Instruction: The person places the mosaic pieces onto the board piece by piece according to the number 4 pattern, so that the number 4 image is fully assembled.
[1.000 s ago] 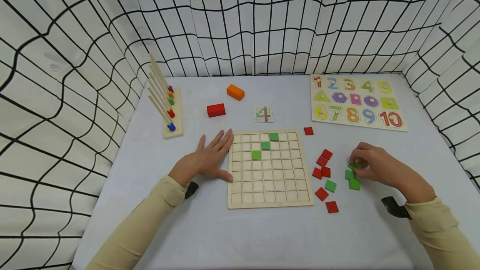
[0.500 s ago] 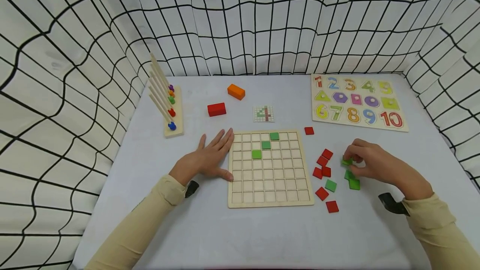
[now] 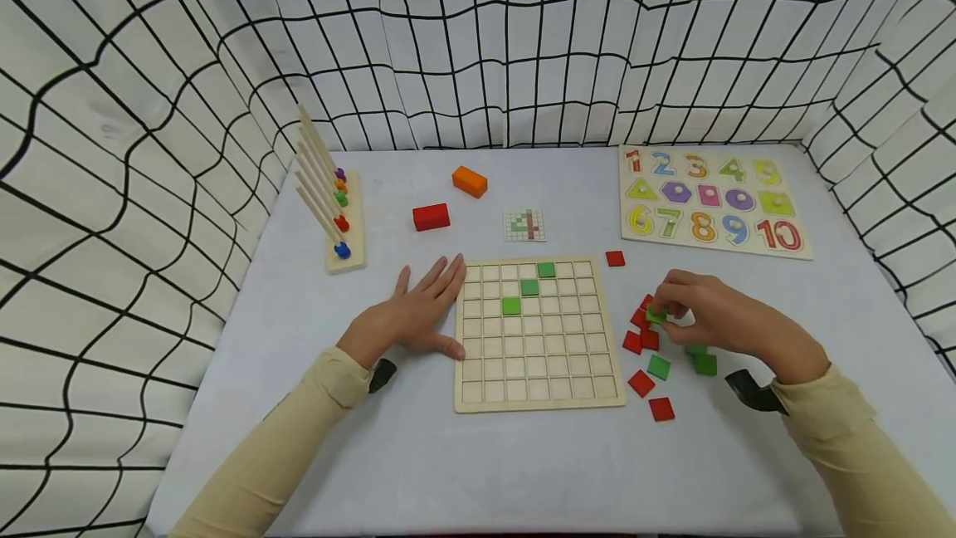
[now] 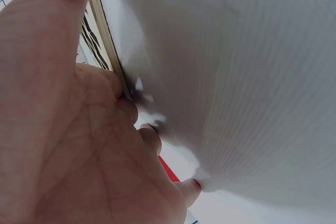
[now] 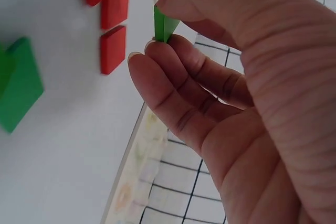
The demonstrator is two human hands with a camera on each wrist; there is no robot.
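Between thumb and fingertips my right hand (image 3: 717,318) pinches a green square tile (image 5: 164,23), held over the loose red tiles (image 3: 641,383) right of the board. My left hand (image 3: 411,314) lies with fingers spread, its fingertips and thumb at the left edge of the wooden grid board (image 3: 538,409). Three green tiles (image 3: 511,306) sit in cells of the board, in a diagonal toward the upper right. A loose green tile (image 3: 659,367) lies among the red ones, and more green tiles (image 3: 705,364) lie below my right hand.
Behind the board lies a small pattern card (image 3: 524,225). Red (image 3: 431,217) and orange (image 3: 470,181) blocks stand to its left, near a peg stand (image 3: 354,231) with coloured beads. A number puzzle board (image 3: 714,202) lies at the back right. Black netting (image 3: 508,65) surrounds the table.
My right hand has moved left with the pinched green tile, from the green pile to over the red tiles. My left hand stays in place at the board.
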